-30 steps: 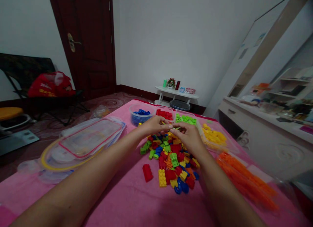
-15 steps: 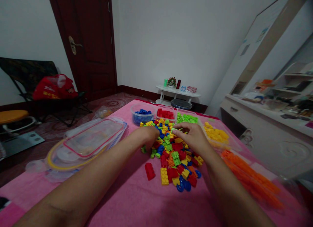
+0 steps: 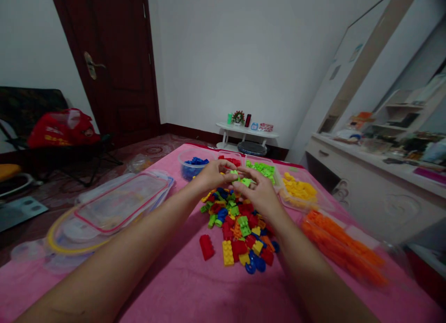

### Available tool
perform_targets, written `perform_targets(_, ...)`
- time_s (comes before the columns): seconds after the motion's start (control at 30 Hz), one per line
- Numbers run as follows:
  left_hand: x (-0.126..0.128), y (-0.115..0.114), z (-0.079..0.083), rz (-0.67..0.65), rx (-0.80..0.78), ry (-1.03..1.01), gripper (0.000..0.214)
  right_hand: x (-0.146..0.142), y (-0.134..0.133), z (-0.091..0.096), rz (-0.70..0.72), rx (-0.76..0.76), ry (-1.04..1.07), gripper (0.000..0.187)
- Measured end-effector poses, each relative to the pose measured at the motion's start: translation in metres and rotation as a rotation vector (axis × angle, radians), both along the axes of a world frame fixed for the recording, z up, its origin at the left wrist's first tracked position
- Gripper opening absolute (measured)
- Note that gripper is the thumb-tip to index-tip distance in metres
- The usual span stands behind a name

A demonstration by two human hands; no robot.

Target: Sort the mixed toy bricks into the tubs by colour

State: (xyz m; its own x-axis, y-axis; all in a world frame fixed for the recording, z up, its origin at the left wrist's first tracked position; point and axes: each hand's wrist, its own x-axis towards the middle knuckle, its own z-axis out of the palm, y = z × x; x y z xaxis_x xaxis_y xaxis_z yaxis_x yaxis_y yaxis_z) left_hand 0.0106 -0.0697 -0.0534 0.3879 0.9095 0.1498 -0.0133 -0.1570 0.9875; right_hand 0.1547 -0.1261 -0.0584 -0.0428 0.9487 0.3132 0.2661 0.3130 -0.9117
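Both my hands meet above the far part of a mixed heap of toy building bricks (image 3: 240, 225). My left hand (image 3: 213, 176) is closed, with a light green brick (image 3: 234, 173) at its fingertips. Close against it, my right hand (image 3: 258, 191) is curled round another green brick (image 3: 246, 181); its fingers partly cover it. Behind the hands stand a round tub of blue bricks (image 3: 195, 163), a box with red bricks (image 3: 230, 160) partly hidden by my left hand, and a box of green bricks (image 3: 263, 169).
To the right are a box of yellow bricks (image 3: 298, 188) and a container of orange pieces (image 3: 341, 244). Clear lids (image 3: 121, 202) lie stacked on the left of the pink cloth (image 3: 167, 276). A lone red brick (image 3: 206, 247) lies left of the heap.
My left hand has risen from the heap and moved up beside my right hand, with a green brick now at its fingers. The whole view has shifted slightly.
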Motion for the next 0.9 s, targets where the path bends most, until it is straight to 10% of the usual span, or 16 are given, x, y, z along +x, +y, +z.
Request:
perform_targets(0.2, 0.006, -0.007, -0.002, -0.027, -0.104, -0.051, 0.041, 0.006, 0.004, -0.001, -0.2, 0.251, -0.245, 0.033)
perform_targets(0.4, 0.002, -0.003, -0.002, 0.033, 0.066, 0.138, 0.047, 0.002, 0.002, -0.002, -0.097, 0.039, -0.093, 0.048)
perform_targets(0.63, 0.004, -0.003, -0.006, 0.014, 0.197, 0.218, 0.049, -0.002, 0.004, -0.015, -0.193, 0.228, -0.245, 0.04)
perform_targets(0.9, 0.004, 0.008, -0.018, 0.041, 0.387, 0.37, 0.033, 0.06, 0.078, 0.013, -0.412, 0.155, -0.424, 0.055)
